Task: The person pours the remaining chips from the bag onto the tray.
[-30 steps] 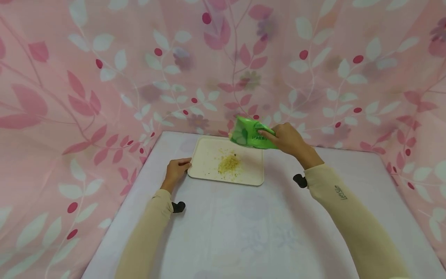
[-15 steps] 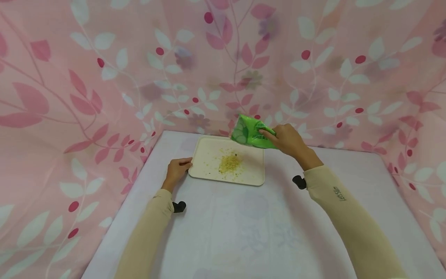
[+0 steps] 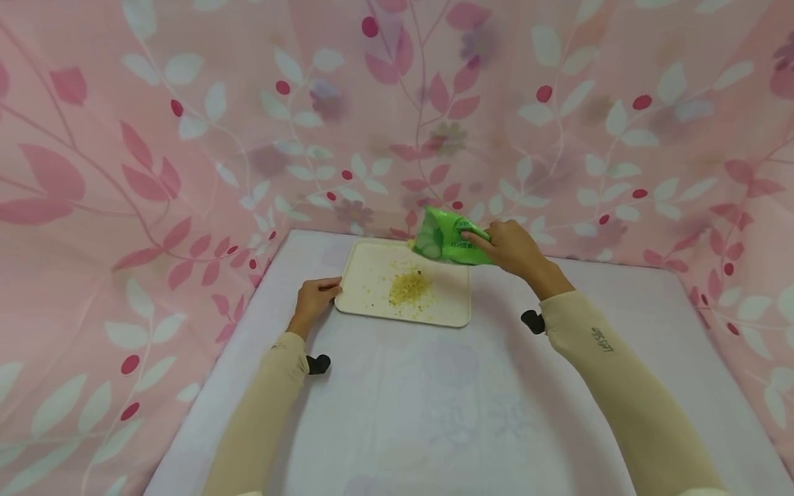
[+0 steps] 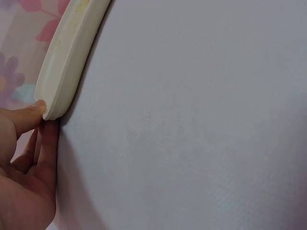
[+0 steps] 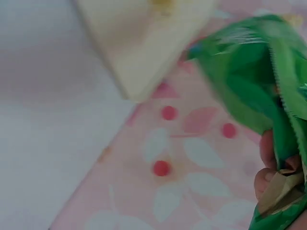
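Observation:
A cream rectangular tray [image 3: 366, 275] lies on the table near its far edge, bearing a loose pile of yellowish crumbs [image 3: 409, 287] with a few dark bits. My left hand [image 3: 313, 302] pinches the tray's left side; in the left wrist view the thumb [image 4: 33, 114] lies on top of the rim and the other fingers are beneath. My right hand [image 3: 511, 248] grips a green printed plastic packet [image 3: 455, 238], held tilted above the tray's back right part with its free end pointing left. The right wrist view shows the packet [image 5: 240, 72] crumpled in the fingers, its contents hidden.
A pale cloth covers the table [image 3: 434, 413]. Pink leaf-patterned fabric [image 3: 372, 138] hangs close behind the tray and along both sides. Each sleeve cuff has a black wrist-worn device [image 3: 533, 322] on it.
The packet's free end lifted slightly, then dipped again, and its film shifted as the right hand jiggled it. The left hand and tray hold their place.

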The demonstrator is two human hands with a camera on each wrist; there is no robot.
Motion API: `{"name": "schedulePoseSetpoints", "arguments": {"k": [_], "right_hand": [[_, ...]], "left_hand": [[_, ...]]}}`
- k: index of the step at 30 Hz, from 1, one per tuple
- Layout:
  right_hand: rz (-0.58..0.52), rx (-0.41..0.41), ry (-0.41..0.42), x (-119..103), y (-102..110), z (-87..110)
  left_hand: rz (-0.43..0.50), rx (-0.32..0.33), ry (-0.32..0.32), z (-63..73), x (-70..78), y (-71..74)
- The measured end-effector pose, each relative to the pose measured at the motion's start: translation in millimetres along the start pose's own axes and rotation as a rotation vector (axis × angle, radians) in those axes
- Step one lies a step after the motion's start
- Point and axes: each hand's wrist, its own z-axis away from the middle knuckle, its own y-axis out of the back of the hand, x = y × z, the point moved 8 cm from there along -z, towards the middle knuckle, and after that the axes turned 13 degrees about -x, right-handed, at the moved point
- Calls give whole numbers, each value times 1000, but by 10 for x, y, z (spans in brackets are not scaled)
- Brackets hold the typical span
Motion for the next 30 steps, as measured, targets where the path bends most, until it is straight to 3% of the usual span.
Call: {"name": "schedulePoseSetpoints", "arguments": {"k": [4,6,12,14,19,21,26,28,30], "right_hand": [[48,-104,-14,71,-172,-30],[44,-85,-18,83,-159,-23],[-54,91,10,23,90,47],[-56,68,12,29,64,45],[-30,-88,-40,155,-182,23],[-47,-69,-41,170,-179,39],[-116,116,24,92,46,110],[-114,102,30,75,51,100],[-86,24,4,102,-28,70]], "left_hand": [[5,0,12,5,1,-6],[8,-6,13,12,6,-15],[-1,-4,15,19,11,-5],[5,0,13,12,2,2],[20,3,19,9,-39,0],[22,-1,27,7,-60,-6],[27,-7,19,1,-57,-10],[20,-6,12,-3,-42,-5],[26,-6,14,-3,-38,-1]]}}
